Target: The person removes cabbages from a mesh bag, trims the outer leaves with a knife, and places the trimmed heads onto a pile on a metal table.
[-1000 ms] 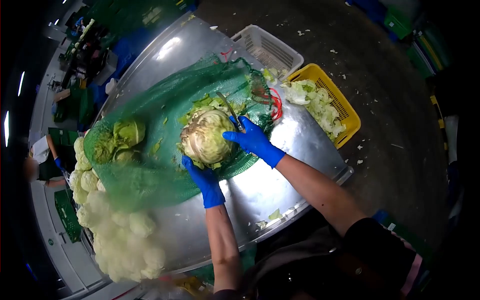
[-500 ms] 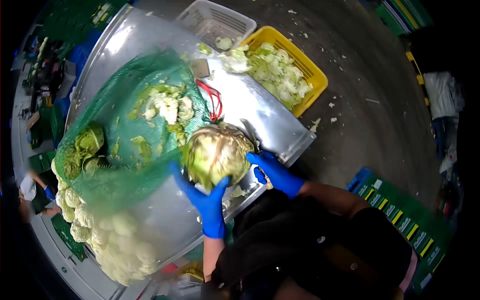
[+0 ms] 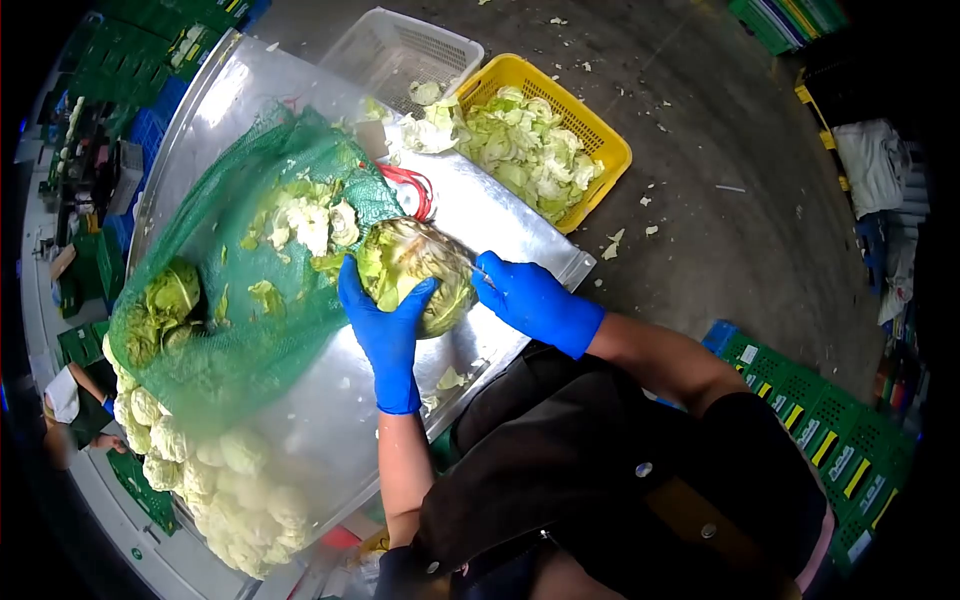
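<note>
A large cabbage (image 3: pixel 447 285) with browned outer leaves rests on the metal table (image 3: pixel 520 235) beside a green net bag (image 3: pixel 235 330). My left hand (image 3: pixel 385 335), in a blue glove, is pressed against its near left side, thumb and fingers spread around it. On the other side my right hand (image 3: pixel 535 300), also gloved in blue, is closed round a knife, whose thin blade (image 3: pixel 465 262) lies against the cabbage; the handle is hidden in the fist. Loose leaves (image 3: pixel 305 225) and another cabbage (image 3: pixel 173 290) lie at the net.
Many trimmed cabbages (image 3: pixel 230 500) are piled at the lower left. Past the table's far edge are a yellow crate (image 3: pixel 600 140) of leaves and a white crate (image 3: pixel 465 50). Green crates (image 3: pixel 810 410) stand at the right. Another person's arm (image 3: pixel 90 385) shows far left.
My right hand has moved up and in, bringing the blade to the cabbage. The cabbage is turned and tilted, with my left hand still on it. The whole view has shifted slightly.
</note>
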Motion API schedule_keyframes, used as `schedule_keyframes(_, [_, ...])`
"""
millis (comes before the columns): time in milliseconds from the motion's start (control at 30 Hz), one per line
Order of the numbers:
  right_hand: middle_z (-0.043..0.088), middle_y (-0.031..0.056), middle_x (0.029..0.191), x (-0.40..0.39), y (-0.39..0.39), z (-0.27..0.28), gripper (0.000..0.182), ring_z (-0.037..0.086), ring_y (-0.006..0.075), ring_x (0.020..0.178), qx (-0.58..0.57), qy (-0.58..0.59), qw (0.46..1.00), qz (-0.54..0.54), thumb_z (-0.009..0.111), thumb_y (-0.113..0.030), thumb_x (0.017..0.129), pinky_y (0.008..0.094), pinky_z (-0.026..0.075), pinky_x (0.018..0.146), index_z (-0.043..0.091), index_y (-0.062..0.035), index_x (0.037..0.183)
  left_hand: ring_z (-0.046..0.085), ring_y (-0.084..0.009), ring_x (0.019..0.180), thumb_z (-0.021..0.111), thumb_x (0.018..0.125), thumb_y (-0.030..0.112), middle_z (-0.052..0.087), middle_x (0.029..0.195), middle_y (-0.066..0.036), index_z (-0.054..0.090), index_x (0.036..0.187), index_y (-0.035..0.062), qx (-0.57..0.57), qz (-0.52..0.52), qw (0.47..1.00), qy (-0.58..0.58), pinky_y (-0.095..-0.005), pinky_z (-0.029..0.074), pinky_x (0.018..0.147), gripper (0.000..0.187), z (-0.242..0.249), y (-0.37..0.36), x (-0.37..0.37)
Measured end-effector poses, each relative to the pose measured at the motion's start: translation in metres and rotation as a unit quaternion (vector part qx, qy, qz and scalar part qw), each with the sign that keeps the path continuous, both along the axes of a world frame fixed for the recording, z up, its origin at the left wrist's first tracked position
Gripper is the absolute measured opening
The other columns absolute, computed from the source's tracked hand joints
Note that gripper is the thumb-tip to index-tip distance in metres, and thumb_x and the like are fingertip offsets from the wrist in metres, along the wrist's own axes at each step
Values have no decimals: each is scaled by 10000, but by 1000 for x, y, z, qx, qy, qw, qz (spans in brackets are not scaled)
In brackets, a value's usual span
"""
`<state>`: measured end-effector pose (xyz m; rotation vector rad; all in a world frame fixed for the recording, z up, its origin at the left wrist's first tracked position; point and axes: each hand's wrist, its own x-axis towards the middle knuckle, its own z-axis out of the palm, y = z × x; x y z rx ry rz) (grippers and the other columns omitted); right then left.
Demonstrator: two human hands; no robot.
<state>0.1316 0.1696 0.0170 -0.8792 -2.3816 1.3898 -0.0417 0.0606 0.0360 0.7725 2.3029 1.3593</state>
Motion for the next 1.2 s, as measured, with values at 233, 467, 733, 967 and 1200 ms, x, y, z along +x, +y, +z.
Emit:
schedule_keyframes(233, [597,226,722,-12,19,-7,199,605,427,679,14,-59,995,77,554,-201,910,487,473,536,446,-47,977,443,-261,1238,871,633,118,423,1361,-171,313,1431,-5,12,6,996,-93,-365,375,1045,981,-7,3,-25])
schedule_keyframes(467, [556,97,655,-31,3,-33,187,566,238,596,297,-69,949,80,538,-128,883,365,474,543,515,-9,1024,465,-261,1214,870,632,111,423,1355,-172,318,1428,-9,17,28,989,-143,-369,395,1030,976,-9,3,-35])
schedule_keyframes(733, [575,129,679,7,18,-21,294,601,271,630,114,-207,962,134,495,-131,903,374,479,537,487,36,1145,309,-399,1333,878,579,428,286,1454,-255,266,1451,-8,-59,-30,987,144,-465,274,1100,1151,5,4,31])
schedule_keyframes(967, [625,225,772,-58,41,-73,194,619,416,705,79,-58,987,126,452,-87,900,490,494,578,482,-16,1078,582,-277,1100,817,722,304,556,1241,-186,422,1351,-13,-29,43,955,-293,-393,487,928,807,-16,24,-82])
schedule_keyframes(1200, [639,241,883,-82,24,-85,338,633,415,798,18,-119,988,97,408,-160,948,473,509,676,446,-20,1253,596,-245,1101,604,914,313,573,1264,-134,422,1359,-19,118,8,950,-290,-361,487,935,584,-42,-32,-92])
